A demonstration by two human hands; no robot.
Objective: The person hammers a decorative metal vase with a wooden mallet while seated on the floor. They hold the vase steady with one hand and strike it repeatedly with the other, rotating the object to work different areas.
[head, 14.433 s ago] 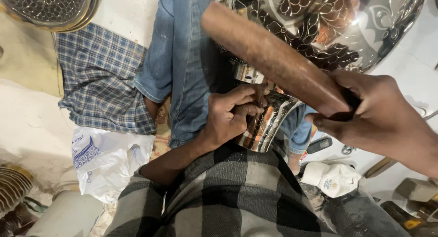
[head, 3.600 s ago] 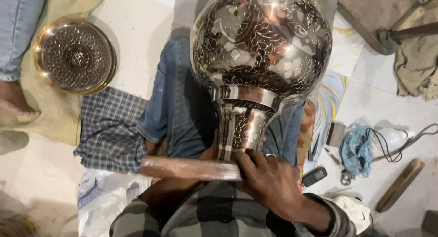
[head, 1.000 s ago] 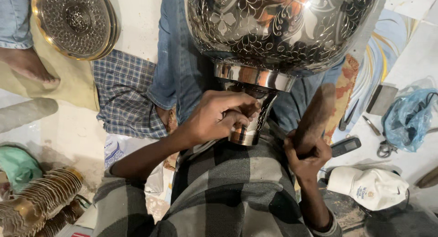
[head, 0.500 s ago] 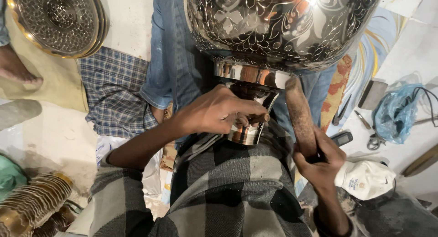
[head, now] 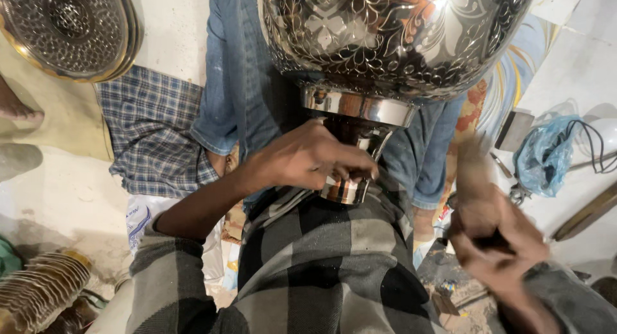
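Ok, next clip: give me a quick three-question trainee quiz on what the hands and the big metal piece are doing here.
1. True or false: the left hand rests on the narrow neck of the engraved metal vase.
2. Which hand holds the brown wooden tool? A) left B) right C) neither
3. Fill in: the round perforated metal tray lies at the upper ___ of the view.

Key:
1. True; the fingers close over the neck below the polished collar.
2. B; the right hand grips it, though both are blurred.
3. Left, beside the checked blue cloth.
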